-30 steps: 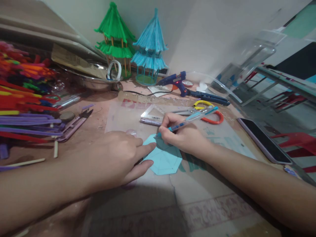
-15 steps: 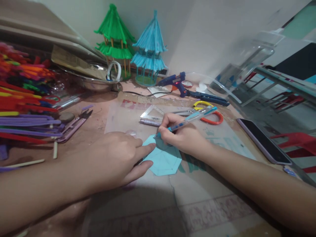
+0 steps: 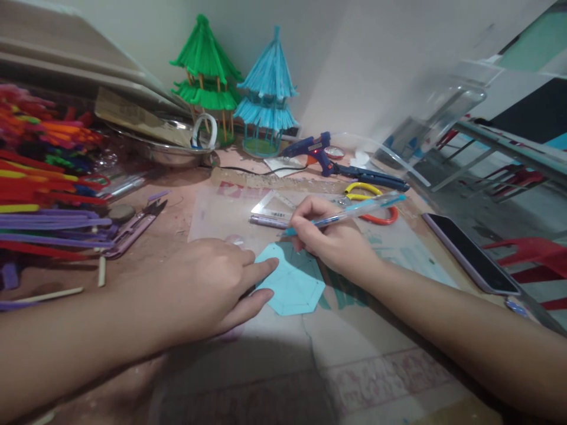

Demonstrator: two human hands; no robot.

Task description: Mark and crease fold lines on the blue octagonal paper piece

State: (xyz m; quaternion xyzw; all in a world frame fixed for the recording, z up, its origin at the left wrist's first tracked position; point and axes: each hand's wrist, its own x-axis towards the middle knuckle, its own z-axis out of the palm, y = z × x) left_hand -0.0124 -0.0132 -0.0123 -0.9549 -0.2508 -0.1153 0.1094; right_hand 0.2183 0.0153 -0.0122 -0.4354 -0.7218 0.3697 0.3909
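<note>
A light-blue paper polygon (image 3: 295, 286) with thin drawn lines and small marks lies flat on the work surface. My left hand (image 3: 221, 277) rests on its left side, thumb and forefinger stretched out and pressing it down. Pinched in my right hand (image 3: 328, 233) is a clear pen with blue ends (image 3: 361, 208). Its tip hovers near the paper's upper edge, seemingly just off it. A clear set square (image 3: 274, 206) and a slim purple tube (image 3: 268, 222) lie just beyond. Scissors (image 3: 381, 213) with yellow and red handles are partly hidden behind my right hand.
At the back stand a green pagoda model (image 3: 206, 77) and a blue one (image 3: 268, 88). Nearby are a glue gun (image 3: 316, 150), blue-handled pliers (image 3: 376, 176) and a metal bowl (image 3: 172, 154). Pipe cleaners (image 3: 48, 218) and a pink cutter (image 3: 135, 230) lie left, a phone (image 3: 472, 254) right.
My right hand has lifted slightly and shifted a little right, taking the pen tip from the paper's surface toward its upper edge. My left hand stays in place on the paper.
</note>
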